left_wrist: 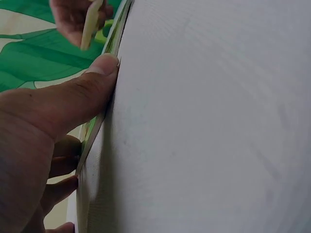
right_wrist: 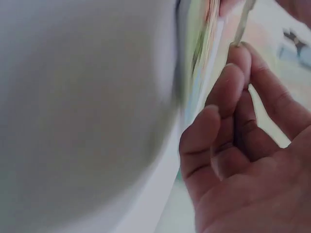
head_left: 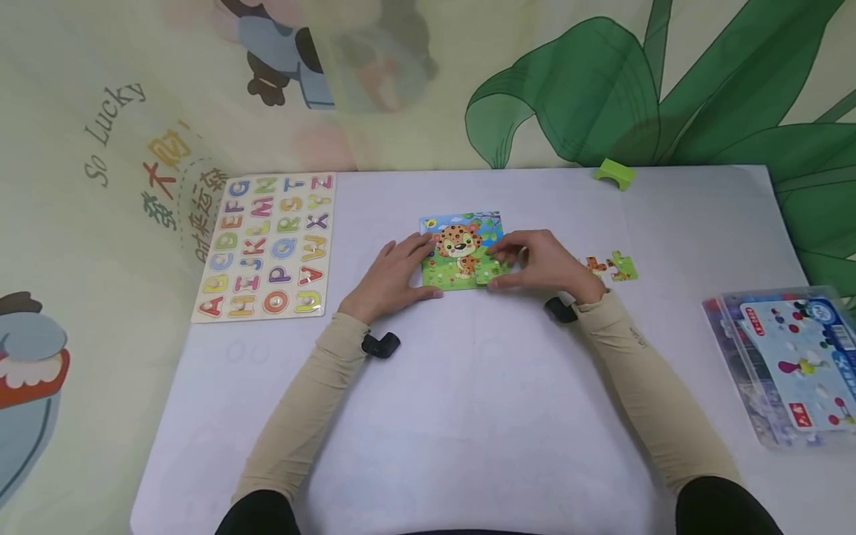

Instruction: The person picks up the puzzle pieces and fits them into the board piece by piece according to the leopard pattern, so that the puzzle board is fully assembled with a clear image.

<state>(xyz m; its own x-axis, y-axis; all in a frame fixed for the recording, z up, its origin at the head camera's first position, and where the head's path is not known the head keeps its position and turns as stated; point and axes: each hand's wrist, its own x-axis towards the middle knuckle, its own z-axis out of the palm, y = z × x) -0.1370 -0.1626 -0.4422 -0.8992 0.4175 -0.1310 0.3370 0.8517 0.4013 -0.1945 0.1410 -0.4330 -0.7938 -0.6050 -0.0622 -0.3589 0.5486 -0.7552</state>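
A jigsaw puzzle point(head_left: 457, 260) with a cartoon leopard on green grass lies flat on the white table. My left hand point(head_left: 394, 275) rests at its left side, fingers stretched out over the edge and thumb point(left_wrist: 99, 73) touching the front edge. Over the puzzle's lower right corner, my right hand point(head_left: 535, 260) pinches a green puzzle piece point(head_left: 484, 275) between thumb and fingers. That piece point(right_wrist: 244, 22) stands edge-on at the fingertips in the right wrist view, above the puzzle. Several loose puzzle pieces point(head_left: 622, 266) lie right of my right hand, partly hidden by the wrist.
On the left lies an alphabet board point(head_left: 264, 249) with coloured letters. A clear plastic box point(head_left: 789, 364) with a printed label stands at the right edge. One green arch-shaped block point(head_left: 615, 174) sits at the back edge of the table point(head_left: 481, 416).
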